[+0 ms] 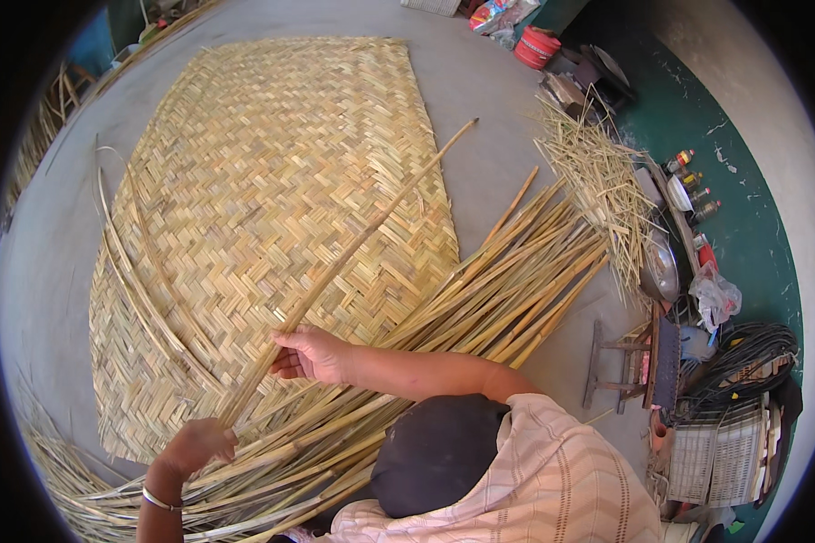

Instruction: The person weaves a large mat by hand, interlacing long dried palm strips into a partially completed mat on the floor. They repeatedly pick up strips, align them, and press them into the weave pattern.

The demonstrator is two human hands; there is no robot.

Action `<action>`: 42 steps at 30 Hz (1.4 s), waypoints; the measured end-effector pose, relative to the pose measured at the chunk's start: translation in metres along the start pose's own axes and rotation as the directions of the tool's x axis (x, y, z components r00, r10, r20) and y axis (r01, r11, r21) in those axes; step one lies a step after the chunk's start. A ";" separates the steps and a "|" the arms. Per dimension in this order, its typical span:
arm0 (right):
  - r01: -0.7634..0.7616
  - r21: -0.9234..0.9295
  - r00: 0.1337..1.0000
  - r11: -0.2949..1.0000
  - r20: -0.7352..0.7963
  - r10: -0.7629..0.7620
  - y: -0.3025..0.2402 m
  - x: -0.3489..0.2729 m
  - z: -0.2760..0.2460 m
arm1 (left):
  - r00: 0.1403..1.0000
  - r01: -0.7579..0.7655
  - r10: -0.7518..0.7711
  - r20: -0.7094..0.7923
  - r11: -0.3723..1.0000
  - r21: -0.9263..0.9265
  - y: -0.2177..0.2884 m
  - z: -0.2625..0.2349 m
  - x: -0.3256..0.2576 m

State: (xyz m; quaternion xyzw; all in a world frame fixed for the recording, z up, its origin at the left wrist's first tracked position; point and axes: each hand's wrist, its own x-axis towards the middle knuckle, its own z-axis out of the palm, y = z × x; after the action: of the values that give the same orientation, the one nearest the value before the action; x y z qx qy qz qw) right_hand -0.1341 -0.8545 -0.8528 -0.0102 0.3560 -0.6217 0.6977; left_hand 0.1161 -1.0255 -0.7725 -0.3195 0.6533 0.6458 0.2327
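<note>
A large woven mat (272, 199) of pale flat cane strips lies on the grey floor (489, 90). One long cane strip (380, 213) slants across it from lower left to upper right. My right hand (312, 355) grips this strip near its lower part, above the mat's near edge. The strip's bottom end is in my left hand (195, 445), which wears a metal bangle and is closed on it. Under both hands lies a thick bundle of loose cane strips (507, 290), fanning out to the right. My dark cap (435, 452) and striped shirt fill the lower middle.
A heap of short straw scraps (602, 176) lies at the right. Beyond it along the green wall are a metal bowl (661, 267), small bottles (688, 185), a wooden stool (629, 362), a coiled black hose (752, 353), white baskets (715, 457) and a red container (536, 45).
</note>
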 end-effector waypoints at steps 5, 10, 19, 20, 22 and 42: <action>0.101 -0.165 0.918 0.981 -0.364 -0.156 -0.034 0.012 -0.033 | 0.992 -0.057 0.097 -0.080 0.912 0.407 -0.015 0.013 0.000; 0.124 -0.335 0.813 0.934 -0.506 -0.289 -0.121 0.050 -0.057 | 0.912 0.023 0.356 -0.204 0.453 0.891 -0.033 0.026 0.002; 0.285 -0.900 0.940 0.328 0.196 -0.280 -0.116 0.176 0.142 | 0.834 0.112 0.346 -0.431 0.657 0.745 -0.063 0.020 0.056; 0.265 -0.943 0.943 0.203 0.209 -0.260 -0.102 0.187 0.154 | 0.761 0.114 0.268 -0.591 0.841 0.529 -0.066 0.010 0.064; 0.272 -0.962 0.945 0.002 0.267 -0.190 -0.077 0.206 0.163 | 0.698 0.008 0.093 -0.710 0.990 0.138 -0.071 -0.018 0.081; -0.099 -0.614 0.994 0.783 -0.102 0.046 -0.023 0.315 0.074 | 0.598 -0.438 -0.276 -0.752 0.673 -0.595 -0.098 -0.162 0.132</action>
State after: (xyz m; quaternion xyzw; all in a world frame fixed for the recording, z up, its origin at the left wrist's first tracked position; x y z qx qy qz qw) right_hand -0.1248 -1.1664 -0.9396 -0.1990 0.5678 -0.4438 0.6641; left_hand 0.1133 -1.1977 -0.9263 -0.6031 0.3829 0.6473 -0.2660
